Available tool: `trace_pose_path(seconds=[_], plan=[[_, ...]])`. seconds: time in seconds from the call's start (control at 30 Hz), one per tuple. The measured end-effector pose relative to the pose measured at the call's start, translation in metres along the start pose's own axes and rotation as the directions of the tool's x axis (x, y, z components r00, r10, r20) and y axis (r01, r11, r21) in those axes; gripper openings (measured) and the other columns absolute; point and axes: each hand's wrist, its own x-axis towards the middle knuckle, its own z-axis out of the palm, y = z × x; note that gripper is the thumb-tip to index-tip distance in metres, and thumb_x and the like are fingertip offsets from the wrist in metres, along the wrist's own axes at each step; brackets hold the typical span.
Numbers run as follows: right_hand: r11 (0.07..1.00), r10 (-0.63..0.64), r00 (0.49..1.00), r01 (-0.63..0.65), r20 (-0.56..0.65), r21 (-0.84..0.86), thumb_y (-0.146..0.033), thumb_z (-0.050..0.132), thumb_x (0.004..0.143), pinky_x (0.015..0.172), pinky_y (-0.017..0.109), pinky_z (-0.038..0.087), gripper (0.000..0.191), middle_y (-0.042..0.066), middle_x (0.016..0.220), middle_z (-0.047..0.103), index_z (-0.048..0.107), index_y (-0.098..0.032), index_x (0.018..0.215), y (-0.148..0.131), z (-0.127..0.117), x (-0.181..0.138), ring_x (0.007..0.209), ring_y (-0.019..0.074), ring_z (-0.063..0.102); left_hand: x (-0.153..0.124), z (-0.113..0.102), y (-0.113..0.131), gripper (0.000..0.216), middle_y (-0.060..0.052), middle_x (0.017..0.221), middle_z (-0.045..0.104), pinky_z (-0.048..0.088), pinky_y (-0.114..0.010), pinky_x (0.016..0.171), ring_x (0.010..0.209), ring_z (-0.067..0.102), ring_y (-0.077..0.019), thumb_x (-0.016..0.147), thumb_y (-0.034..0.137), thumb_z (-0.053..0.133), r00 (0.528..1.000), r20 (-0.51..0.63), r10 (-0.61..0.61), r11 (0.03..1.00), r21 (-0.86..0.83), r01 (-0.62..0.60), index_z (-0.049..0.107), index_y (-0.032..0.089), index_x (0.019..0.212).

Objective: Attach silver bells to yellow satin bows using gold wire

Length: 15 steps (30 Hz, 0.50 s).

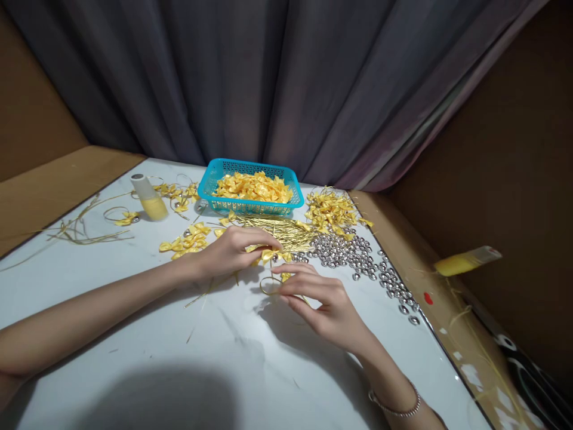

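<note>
My left hand (237, 248) is closed in a pinch at a small yellow ribbon bow (269, 256), just in front of the pile of gold cords (280, 232). Its fingertips partly cover the bow. Lower and to the right, my right hand (320, 298) pinches a thin gold cord (267, 292) that curls into a loop left of its fingertips. Another bit of yellow ribbon (285, 277) shows behind the right fingers. Silver bell-like beads (340, 249) lie heaped beyond the right hand. A group of yellow bows (190, 240) lies left of my left hand.
A blue basket (206, 194) of yellow bows stands at the back. Bows with cords (331, 212) are piled to its right. A glue bottle (150, 200) stands at left, near loose cords (74, 233). Another bottle (468, 261) and black-handled scissors (532, 376) lie at right.
</note>
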Motion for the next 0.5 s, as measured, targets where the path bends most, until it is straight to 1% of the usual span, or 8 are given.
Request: trace_pose_path(seconds=[0.07,0.17,0.27,0.33,0.4,0.5], plan=[[1.0,-0.012,1.0,0.012,-0.008,-0.017,-0.006,0.055,0.086,0.093,0.042,0.048,0.022,0.005,0.084,0.074,0.071,-0.02,0.095,0.0002,0.0011,-0.0002,0.107,0.0204,0.062,0.0004,-0.0005,0.0013,0.036,-0.006,0.097,0.073,0.055,-0.03,0.081,0.092,0.067,-0.0164,0.077,0.003,0.043,1.0,0.004,0.011,1.0,-0.028,-0.011,0.069,0.016,0.098],[0.998,-0.04,0.998,0.037,-0.046,-0.049,-0.006,0.056,0.086,0.092,0.043,0.048,0.023,0.005,0.084,0.073,0.07,-0.021,0.095,-0.001,0.0016,-0.0003,0.104,0.0202,0.063,0.0014,-0.0023,0.0033,0.036,-0.005,0.097,0.073,0.055,-0.028,0.08,0.09,0.067,-0.0155,0.076,0.002,0.044,1.0,0.01,-0.013,0.997,-0.073,0.014,0.069,0.017,0.097],[0.994,-0.089,0.992,0.082,-0.086,-0.074,-0.004,0.055,0.085,0.09,0.043,0.048,0.024,0.005,0.082,0.073,0.069,-0.02,0.095,-0.0036,0.0026,-0.0008,0.104,0.0201,0.063,0.0021,-0.0028,0.0037,0.035,-0.005,0.096,0.073,0.055,-0.027,0.079,0.088,0.068,-0.0148,0.076,0.002,0.045,0.999,-0.003,-0.033,0.994,-0.102,0.033,0.069,0.017,0.096],[0.989,-0.123,0.987,0.113,-0.107,-0.098,-0.003,0.054,0.085,0.09,0.043,0.048,0.023,0.006,0.081,0.072,0.068,-0.018,0.095,-0.0049,0.0041,-0.0015,0.105,0.0202,0.062,0.0022,-0.0017,0.0036,0.034,-0.004,0.095,0.073,0.055,-0.026,0.079,0.087,0.068,-0.0145,0.075,0.001,0.046,1.0,-0.015,-0.018,0.993,-0.117,0.016,0.069,0.017,0.095],[0.983,-0.148,0.983,0.133,-0.11,-0.13,-0.002,0.053,0.085,0.091,0.043,0.047,0.023,0.006,0.081,0.071,0.067,-0.017,0.096,-0.005,0.0062,-0.0028,0.107,0.0206,0.062,0.002,-0.0002,0.0044,0.034,-0.004,0.094,0.073,0.054,-0.026,0.078,0.086,0.068,-0.0145,0.074,0.001,0.045,1.0,-0.024,-0.003,0.992,-0.129,0.0,0.069,0.016,0.093],[0.972,-0.16,0.983,0.142,-0.086,-0.19,-0.002,0.051,0.085,0.092,0.044,0.046,0.026,0.006,0.083,0.071,0.065,-0.018,0.101,-0.0026,0.009,-0.0049,0.111,0.0211,0.06,0.0022,0.0009,0.0079,0.029,-0.004,0.091,0.073,0.053,-0.027,0.077,0.085,0.067,-0.0155,0.075,0.004,0.047,0.999,-0.004,-0.037,0.992,-0.122,0.036,0.068,0.016,0.092]])
